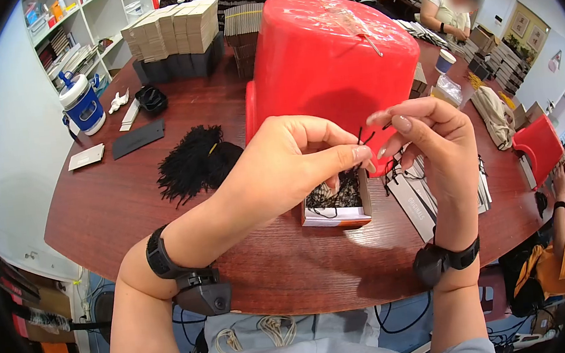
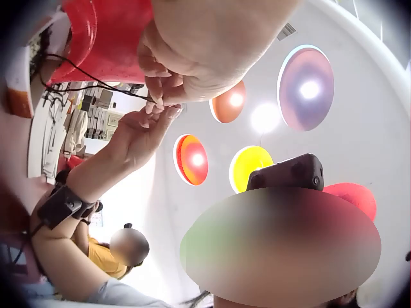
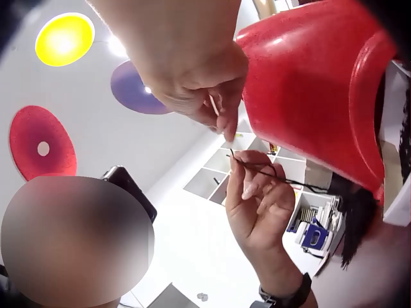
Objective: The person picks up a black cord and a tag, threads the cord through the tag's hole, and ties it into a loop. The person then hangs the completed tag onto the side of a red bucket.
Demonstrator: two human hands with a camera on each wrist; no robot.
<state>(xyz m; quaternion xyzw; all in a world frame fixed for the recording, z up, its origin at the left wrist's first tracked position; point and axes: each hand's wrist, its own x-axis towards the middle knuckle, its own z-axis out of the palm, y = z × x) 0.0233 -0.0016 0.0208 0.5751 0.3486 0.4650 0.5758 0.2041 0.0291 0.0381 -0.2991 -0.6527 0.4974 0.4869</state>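
Note:
My left hand [image 1: 287, 155] pinches a thin black cord [image 2: 96, 82] between thumb and fingertips, in front of the red tub. Close beside it my right hand [image 1: 431, 131] has its thumb and fingers brought together at the cord's short upper end [image 3: 232, 153]. Below the hands sits a small open box [image 1: 337, 216] holding a tangle of black cords [image 1: 345, 194], partly hidden by the left hand. To its right lie printed tags [image 1: 413, 203] with black strings. A thick bundle of black cords [image 1: 192, 161] lies left of the hands.
An upturned red tub [image 1: 325, 56] stands just beyond the hands. Stacked cards [image 1: 176, 30], a blue-and-white jug [image 1: 83, 107] and a dark grey card [image 1: 138, 139] are at the left. A paper cup [image 1: 445, 61] and a cloth bag [image 1: 492, 115] are at the right. Other people sit around.

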